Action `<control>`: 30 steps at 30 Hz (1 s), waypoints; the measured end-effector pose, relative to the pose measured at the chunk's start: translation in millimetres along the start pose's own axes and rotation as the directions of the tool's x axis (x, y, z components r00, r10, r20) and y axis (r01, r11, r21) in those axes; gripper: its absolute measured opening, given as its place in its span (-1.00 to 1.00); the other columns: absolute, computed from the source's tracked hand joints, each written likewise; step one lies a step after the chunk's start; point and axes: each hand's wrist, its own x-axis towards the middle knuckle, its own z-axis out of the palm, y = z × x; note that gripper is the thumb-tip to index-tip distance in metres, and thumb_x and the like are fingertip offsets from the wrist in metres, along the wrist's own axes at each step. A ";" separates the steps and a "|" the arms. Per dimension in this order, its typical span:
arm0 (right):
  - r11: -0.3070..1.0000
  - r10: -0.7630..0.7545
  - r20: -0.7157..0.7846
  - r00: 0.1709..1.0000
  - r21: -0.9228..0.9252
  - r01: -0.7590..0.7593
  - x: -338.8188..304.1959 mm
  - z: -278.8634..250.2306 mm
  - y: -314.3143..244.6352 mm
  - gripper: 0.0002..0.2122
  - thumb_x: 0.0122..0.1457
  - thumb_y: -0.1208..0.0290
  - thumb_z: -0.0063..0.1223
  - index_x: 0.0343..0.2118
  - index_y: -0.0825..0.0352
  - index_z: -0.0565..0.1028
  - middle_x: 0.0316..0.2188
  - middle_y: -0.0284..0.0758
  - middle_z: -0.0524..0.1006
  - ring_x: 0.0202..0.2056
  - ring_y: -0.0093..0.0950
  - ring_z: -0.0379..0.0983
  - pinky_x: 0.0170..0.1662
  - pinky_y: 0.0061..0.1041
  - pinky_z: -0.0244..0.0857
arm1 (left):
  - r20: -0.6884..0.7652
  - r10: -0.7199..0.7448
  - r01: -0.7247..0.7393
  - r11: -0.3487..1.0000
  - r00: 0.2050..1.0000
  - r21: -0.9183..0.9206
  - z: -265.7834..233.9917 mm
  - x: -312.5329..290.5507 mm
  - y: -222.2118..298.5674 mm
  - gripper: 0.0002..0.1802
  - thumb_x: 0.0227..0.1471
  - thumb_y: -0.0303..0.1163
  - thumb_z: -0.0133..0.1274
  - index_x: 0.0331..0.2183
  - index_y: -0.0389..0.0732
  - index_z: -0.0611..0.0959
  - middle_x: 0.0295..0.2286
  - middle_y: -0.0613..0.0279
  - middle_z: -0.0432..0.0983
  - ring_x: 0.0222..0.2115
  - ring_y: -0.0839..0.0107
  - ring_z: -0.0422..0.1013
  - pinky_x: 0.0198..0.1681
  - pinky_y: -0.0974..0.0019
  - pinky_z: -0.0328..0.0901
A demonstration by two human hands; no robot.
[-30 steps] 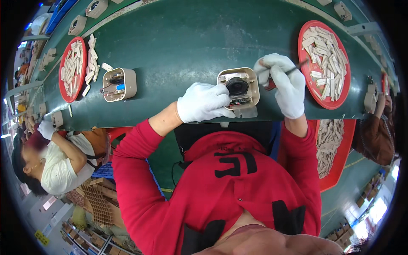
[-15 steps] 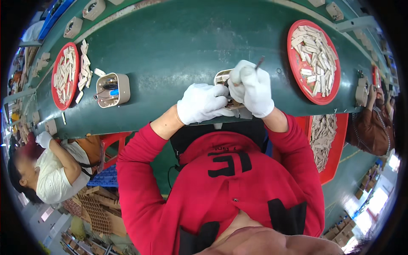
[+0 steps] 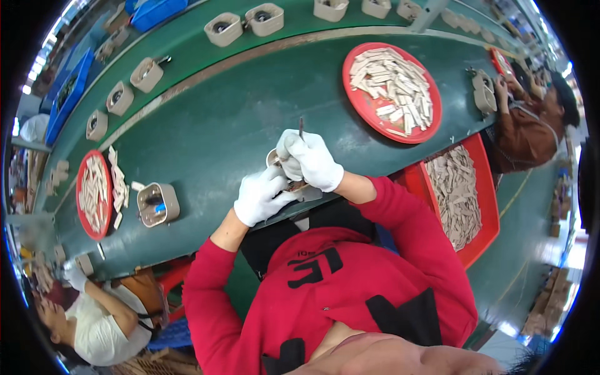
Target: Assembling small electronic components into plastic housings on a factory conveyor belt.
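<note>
In white gloves, both my hands work close together at the near edge of the green bench. My left hand (image 3: 265,196) is closed around the side of a small cream plastic housing (image 3: 271,157), mostly hidden beneath the gloves. Over its opening my right hand (image 3: 310,162) is closed on a thin dark rod-shaped tool (image 3: 301,126), whose upper end sticks up past the fingers. The tool's lower end is hidden. To the left stands another cream housing (image 3: 172,201), open, with dark wires and a blue part inside.
A red round tray (image 3: 431,125) of cream strips lies right of my hands, another red tray (image 3: 81,212) at far left with loose strips beside it. A red bin (image 3: 490,219) of strips stands lower right. More housings (image 3: 224,30) line the far belt. Co-workers sit on both sides.
The view has turned and shifted, so the bench and trays appear tilted and moved. Both hands keep their hold on the housing and the tool.
</note>
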 end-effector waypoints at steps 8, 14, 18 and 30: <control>0.329 -0.426 -0.175 0.888 -0.944 -0.028 -4.9 -57.6 -91.1 -0.82 0.21 0.39 0.01 -0.37 0.42 0.53 -0.58 -0.31 0.52 -0.47 -0.52 0.48 -0.34 -0.46 0.36 | -0.052 -0.024 0.024 1.000 0.998 -0.011 3.1 -1.9 3.8 -0.71 -0.22 -0.29 0.36 -0.56 -0.11 0.52 -0.42 0.27 0.52 -0.58 0.27 0.46 -0.55 0.28 0.34; -0.364 -0.375 -0.290 0.881 -0.827 -0.428 5.5 -166.9 -103.0 -0.76 0.18 0.25 0.02 -0.35 0.36 0.55 -0.37 0.00 0.56 -0.35 -0.05 0.54 -0.27 -0.09 0.42 | -0.041 -0.030 0.028 0.999 0.999 -0.037 2.3 0.5 1.7 -0.70 -0.23 -0.29 0.37 -0.57 -0.10 0.52 -0.43 0.29 0.52 -0.59 0.29 0.46 -0.55 0.28 0.34; -0.468 -0.377 -0.152 0.914 -0.820 -0.329 5.7 -191.7 -90.8 -0.76 0.14 0.26 0.07 -0.39 0.38 0.55 -0.41 0.01 0.57 -0.39 -0.04 0.55 -0.32 -0.08 0.43 | -0.057 0.001 -0.003 0.999 0.998 -0.043 -1.2 -2.5 2.5 -0.68 -0.22 -0.25 0.38 -0.57 -0.12 0.53 -0.44 0.27 0.51 -0.57 0.23 0.46 -0.53 0.24 0.35; -0.195 -0.506 -0.161 0.847 -0.936 -0.294 -12.9 -185.1 -129.0 -0.79 0.22 0.35 0.01 -0.33 0.40 0.58 -0.49 0.01 0.54 -0.43 -0.04 0.51 -0.33 -0.21 0.37 | -0.048 -0.039 0.037 0.998 0.998 -0.043 4.7 -5.9 0.7 -0.66 -0.14 -0.17 0.33 -0.56 -0.10 0.50 -0.41 0.28 0.51 -0.57 0.23 0.46 -0.54 0.23 0.34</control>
